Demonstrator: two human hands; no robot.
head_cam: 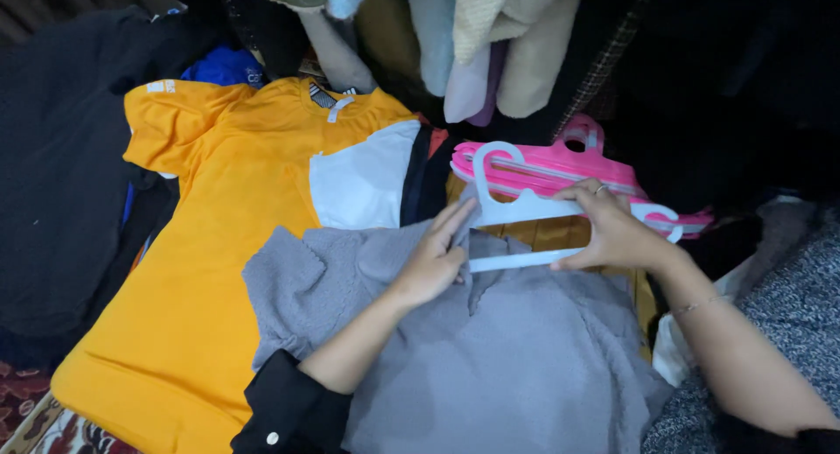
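Clothes heaped all round, hung garments (pixel 472 43) at back. Orange shirt (pixel 219 244) spread flat, grey knit top (pixel 490 358) over its lower edge. L hand (pixel 433 257) fingers flat, pressing top's collar. R hand (pixel 612 231) gripping white hanger (pixel 525 211) at neckline. Pink hangers (pixel 560 170) stacked just behind.

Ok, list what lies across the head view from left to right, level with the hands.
Dark cloth at the left edge → orange shirt with a white panel → left hand on the grey knitted top → white plastic hanger → right hand.
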